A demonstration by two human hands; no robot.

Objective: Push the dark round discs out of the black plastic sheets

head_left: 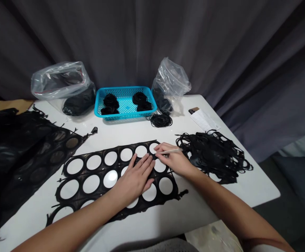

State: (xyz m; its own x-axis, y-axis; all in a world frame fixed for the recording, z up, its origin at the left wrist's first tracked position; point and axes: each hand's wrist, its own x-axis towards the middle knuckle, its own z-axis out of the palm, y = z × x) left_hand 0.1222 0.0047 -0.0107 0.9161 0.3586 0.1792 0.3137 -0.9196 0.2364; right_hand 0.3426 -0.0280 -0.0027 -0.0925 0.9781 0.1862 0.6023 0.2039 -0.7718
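The left hand (134, 180) lies open and flat on a perforated black sheet (96, 173), its fingers spread and pressing without gripping. The right hand (175, 162) is curled around a thin pale stick (169, 151), pinching it with the point aimed left across the sheet's far edge; the tip is small in this view, so whether it touches the sheet is hard to tell. The sheet lies directly in front of the person on a white table (247, 185), its long axis running roughly left to right and rising slightly toward the right end. Both hands are over that right end, the left on the sheet and the right nearer its far corner. To the left lies a heap of similar black sheets (18, 157), and to the right a tangle of black cut strips (212, 157). Farther off are a coil of black cord (160, 120), a blue basket (126, 118) holding black bundles (110, 101), two clear plastic bags (60, 80) (170, 80), a slip of paper (203, 120), and a grey curtain (152, 38).
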